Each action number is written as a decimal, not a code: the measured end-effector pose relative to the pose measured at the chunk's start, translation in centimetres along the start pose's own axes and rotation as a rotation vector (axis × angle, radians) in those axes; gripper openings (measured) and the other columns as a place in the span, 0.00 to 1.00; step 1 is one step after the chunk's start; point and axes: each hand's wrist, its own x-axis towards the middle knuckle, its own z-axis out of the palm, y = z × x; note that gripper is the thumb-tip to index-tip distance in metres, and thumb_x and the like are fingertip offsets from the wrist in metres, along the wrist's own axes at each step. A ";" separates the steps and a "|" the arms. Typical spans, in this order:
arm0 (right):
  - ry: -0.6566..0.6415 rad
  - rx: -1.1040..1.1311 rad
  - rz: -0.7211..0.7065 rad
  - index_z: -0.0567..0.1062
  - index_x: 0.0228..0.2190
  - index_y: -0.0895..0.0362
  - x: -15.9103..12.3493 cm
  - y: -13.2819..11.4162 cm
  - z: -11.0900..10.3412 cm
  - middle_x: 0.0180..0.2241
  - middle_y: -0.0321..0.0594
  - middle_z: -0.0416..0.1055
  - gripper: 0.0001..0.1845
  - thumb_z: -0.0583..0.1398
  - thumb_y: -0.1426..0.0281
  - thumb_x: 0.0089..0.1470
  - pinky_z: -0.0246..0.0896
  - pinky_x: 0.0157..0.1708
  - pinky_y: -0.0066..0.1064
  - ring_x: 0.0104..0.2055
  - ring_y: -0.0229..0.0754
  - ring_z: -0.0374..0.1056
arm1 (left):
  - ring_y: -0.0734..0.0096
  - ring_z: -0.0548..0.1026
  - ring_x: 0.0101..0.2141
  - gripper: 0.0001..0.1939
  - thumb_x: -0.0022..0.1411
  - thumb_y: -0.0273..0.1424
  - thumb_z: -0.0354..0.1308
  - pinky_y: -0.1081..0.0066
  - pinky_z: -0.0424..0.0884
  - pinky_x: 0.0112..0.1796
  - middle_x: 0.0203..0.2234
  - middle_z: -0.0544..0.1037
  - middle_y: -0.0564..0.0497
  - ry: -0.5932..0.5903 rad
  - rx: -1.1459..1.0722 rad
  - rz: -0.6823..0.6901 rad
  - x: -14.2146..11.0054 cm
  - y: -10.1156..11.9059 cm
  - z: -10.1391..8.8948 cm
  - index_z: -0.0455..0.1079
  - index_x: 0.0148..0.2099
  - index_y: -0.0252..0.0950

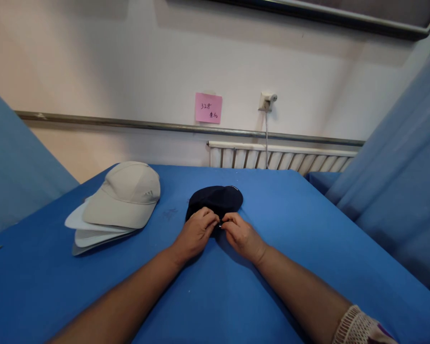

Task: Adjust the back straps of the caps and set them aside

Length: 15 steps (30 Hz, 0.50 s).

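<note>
Lying near the centre of the frame, just beyond the fingertips, a dark cap (215, 197) is stretched roughly left to right, its right end slightly higher. Its near edge is pinched by the left hand (196, 235) and the right hand (242, 238), their fingertips almost meeting at a small shiny piece (220, 223); which part is gripped by each cannot be told. The cap is overlapped more by the left hand, the nearer one. Pale caps (123, 203) are stacked at left on the blue table (294, 215).
</note>
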 end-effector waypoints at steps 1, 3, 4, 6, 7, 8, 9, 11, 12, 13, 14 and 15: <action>-0.004 0.003 0.006 0.72 0.42 0.56 0.0 0.0 0.0 0.45 0.46 0.67 0.16 0.51 0.81 0.57 0.71 0.43 0.34 0.44 0.42 0.69 | 0.69 0.68 0.38 0.11 0.69 0.30 0.45 0.67 0.66 0.40 0.37 0.69 0.50 -0.001 0.007 0.000 0.0 0.0 0.0 0.69 0.40 0.38; -0.004 0.001 0.008 0.72 0.42 0.57 0.0 -0.1 0.0 0.45 0.47 0.67 0.15 0.51 0.81 0.58 0.71 0.43 0.33 0.45 0.42 0.69 | 0.68 0.68 0.38 0.12 0.70 0.29 0.44 0.67 0.66 0.40 0.36 0.69 0.50 -0.005 0.025 0.002 0.0 0.0 0.1 0.69 0.40 0.38; 0.000 -0.003 0.005 0.72 0.42 0.57 0.0 -0.1 0.0 0.45 0.47 0.67 0.15 0.51 0.81 0.58 0.71 0.44 0.33 0.45 0.42 0.69 | 0.68 0.68 0.38 0.12 0.70 0.29 0.44 0.67 0.66 0.40 0.36 0.69 0.50 -0.011 0.036 0.004 0.1 0.0 0.0 0.69 0.40 0.38; 0.006 -0.011 -0.001 0.72 0.42 0.57 0.1 -0.2 -0.1 0.44 0.47 0.68 0.15 0.51 0.81 0.58 0.72 0.44 0.34 0.45 0.42 0.69 | 0.67 0.68 0.39 0.12 0.70 0.30 0.44 0.66 0.66 0.41 0.36 0.69 0.50 -0.024 0.061 0.009 0.1 0.1 0.0 0.69 0.40 0.38; 0.008 -0.014 -0.001 0.72 0.42 0.57 0.1 -0.2 -0.1 0.44 0.46 0.68 0.15 0.51 0.81 0.58 0.72 0.43 0.34 0.45 0.42 0.69 | 0.67 0.68 0.38 0.13 0.70 0.30 0.44 0.65 0.66 0.41 0.36 0.69 0.50 -0.031 0.072 0.012 0.1 0.1 -0.1 0.70 0.40 0.38; 0.007 -0.014 0.000 0.72 0.42 0.57 0.1 -0.2 -0.2 0.44 0.46 0.68 0.15 0.51 0.81 0.58 0.72 0.43 0.34 0.45 0.42 0.69 | 0.66 0.68 0.39 0.12 0.69 0.31 0.44 0.65 0.66 0.41 0.36 0.70 0.49 -0.038 0.079 0.017 0.1 0.1 -0.2 0.70 0.40 0.38; 0.006 -0.013 0.003 0.72 0.43 0.56 0.1 -0.2 -0.2 0.44 0.46 0.68 0.15 0.51 0.81 0.58 0.72 0.43 0.34 0.45 0.42 0.69 | 0.66 0.68 0.39 0.11 0.69 0.31 0.46 0.64 0.66 0.42 0.37 0.70 0.49 -0.045 0.082 0.024 0.0 0.2 -0.2 0.70 0.41 0.38; 0.009 -0.009 0.014 0.71 0.43 0.56 0.0 -0.1 -0.1 0.44 0.46 0.69 0.15 0.52 0.81 0.58 0.72 0.43 0.34 0.44 0.42 0.69 | 0.64 0.69 0.40 0.07 0.66 0.32 0.51 0.63 0.66 0.42 0.38 0.70 0.49 -0.057 0.085 0.037 0.0 0.2 -0.3 0.70 0.42 0.39; 0.010 -0.003 0.020 0.71 0.43 0.56 0.0 0.0 -0.1 0.43 0.47 0.69 0.15 0.52 0.81 0.58 0.72 0.43 0.35 0.44 0.42 0.69 | 0.64 0.69 0.41 0.06 0.63 0.32 0.55 0.63 0.66 0.43 0.39 0.71 0.49 -0.060 0.086 0.039 -0.1 0.2 -0.3 0.70 0.42 0.39; 0.011 0.005 0.025 0.71 0.43 0.56 0.0 0.0 -0.1 0.43 0.47 0.69 0.15 0.52 0.81 0.57 0.72 0.43 0.35 0.44 0.42 0.70 | 0.63 0.69 0.41 0.07 0.61 0.31 0.57 0.62 0.66 0.43 0.39 0.71 0.49 -0.061 0.090 0.039 -0.1 0.2 -0.2 0.70 0.43 0.39; 0.013 0.017 0.027 0.71 0.43 0.56 0.0 0.0 -0.1 0.43 0.47 0.69 0.15 0.52 0.81 0.57 0.72 0.43 0.35 0.44 0.42 0.70 | 0.62 0.69 0.41 0.08 0.59 0.30 0.58 0.62 0.66 0.42 0.39 0.71 0.49 -0.060 0.097 0.036 -0.1 0.2 -0.1 0.69 0.42 0.39; 0.014 0.032 0.030 0.71 0.43 0.56 0.0 0.0 -0.1 0.43 0.47 0.69 0.15 0.53 0.81 0.57 0.71 0.43 0.35 0.44 0.43 0.69 | 0.62 0.69 0.41 0.08 0.58 0.29 0.58 0.62 0.66 0.42 0.38 0.71 0.49 -0.056 0.107 0.032 -0.1 0.2 0.0 0.69 0.42 0.39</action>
